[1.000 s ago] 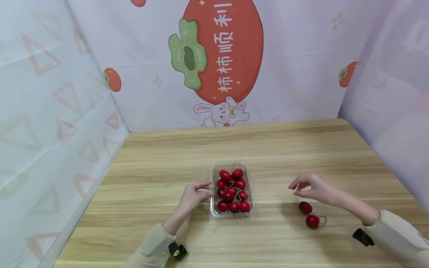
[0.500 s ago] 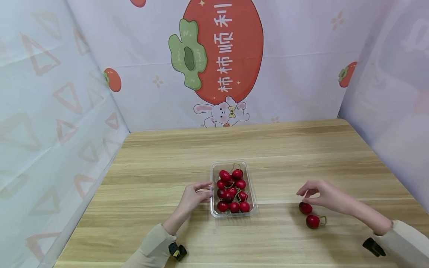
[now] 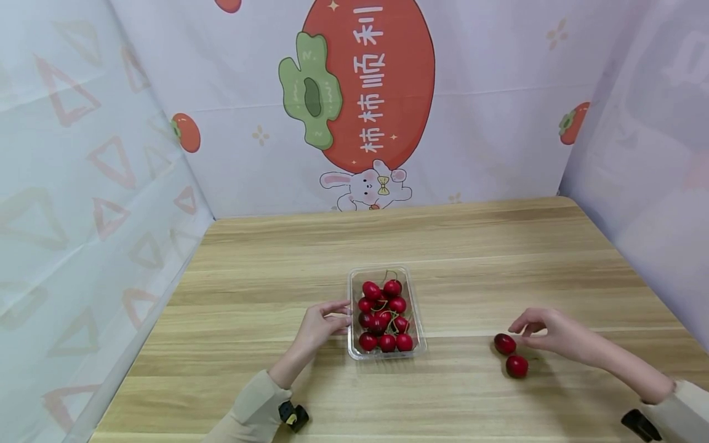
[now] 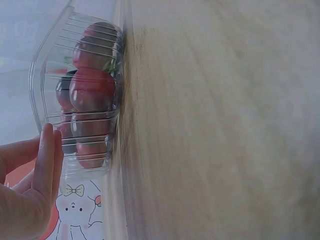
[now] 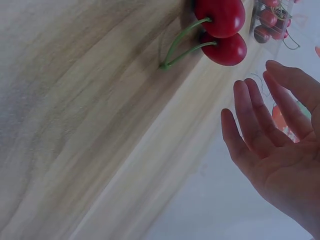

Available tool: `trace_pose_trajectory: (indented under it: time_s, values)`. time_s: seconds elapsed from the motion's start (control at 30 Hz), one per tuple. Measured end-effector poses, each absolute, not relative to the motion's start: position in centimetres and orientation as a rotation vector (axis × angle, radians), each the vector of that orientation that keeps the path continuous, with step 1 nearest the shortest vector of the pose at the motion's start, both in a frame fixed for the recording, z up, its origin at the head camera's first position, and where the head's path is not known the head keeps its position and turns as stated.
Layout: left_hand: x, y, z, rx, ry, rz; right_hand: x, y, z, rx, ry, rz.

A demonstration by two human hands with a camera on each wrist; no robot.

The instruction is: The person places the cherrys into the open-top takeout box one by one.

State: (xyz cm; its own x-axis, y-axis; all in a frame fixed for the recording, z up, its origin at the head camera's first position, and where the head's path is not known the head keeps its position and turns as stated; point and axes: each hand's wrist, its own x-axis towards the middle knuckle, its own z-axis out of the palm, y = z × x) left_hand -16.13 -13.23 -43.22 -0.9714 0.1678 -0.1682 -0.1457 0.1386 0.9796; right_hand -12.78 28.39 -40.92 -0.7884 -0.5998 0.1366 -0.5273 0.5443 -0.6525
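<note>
A clear plastic punnet (image 3: 419,317) full of red cherries (image 3: 382,320) stands mid-table. My left hand (image 3: 314,327) is at its left side, fairly straight fingertips touching the rim; in the left wrist view the fingers (image 4: 46,160) lie along the clear wall. To the right, two loose cherries (image 3: 504,344) lie on the wood, their green stems (image 5: 182,42) joined at one end. Just above and right of them hovers my right hand (image 3: 559,334), fingers loosely bent and holding nothing. In the head view this hand hides part of the stems.
The wooden table (image 3: 277,258) reaches back to a printed cloth (image 3: 487,123) with a large persimmon and a rabbit. Pale cloth walls (image 3: 72,203) rise on both sides. Dark devices (image 3: 293,416) sit at both sleeve cuffs.
My right hand has moved right and toward me, coming lower beside the loose cherries. The left hand, the punnet and the cherries have stayed in place.
</note>
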Motion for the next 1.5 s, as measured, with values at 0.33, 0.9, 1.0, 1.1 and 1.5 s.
trace_pose_trajectory:
  time_s: [0.33, 0.9, 1.0, 1.1, 1.5]
  values:
    - [-16.1, -13.2, -43.3, 0.022, 2.176, 1.916, -12.2, 29.5, -41.6, -0.918, 2.622, -1.075]
    - [-16.1, -13.2, -43.1, 0.021, 2.177, 1.919, -11.5, 30.8, -43.1, -0.872, 2.567, -1.089]
    - [-16.1, -13.2, -43.1, 0.018, 2.176, 1.921, -11.4, 30.7, -43.4, -0.849, 2.568, -1.075]
    - [-16.1, -13.2, -43.2, 0.033, 2.178, 1.925, -11.3, 30.6, -43.7, -0.844, 2.577, -1.070]
    - [-16.0, -13.1, -42.9, 0.028, 2.159, 1.953, -11.2, 30.2, -44.2, -0.857, 2.635, -1.030]
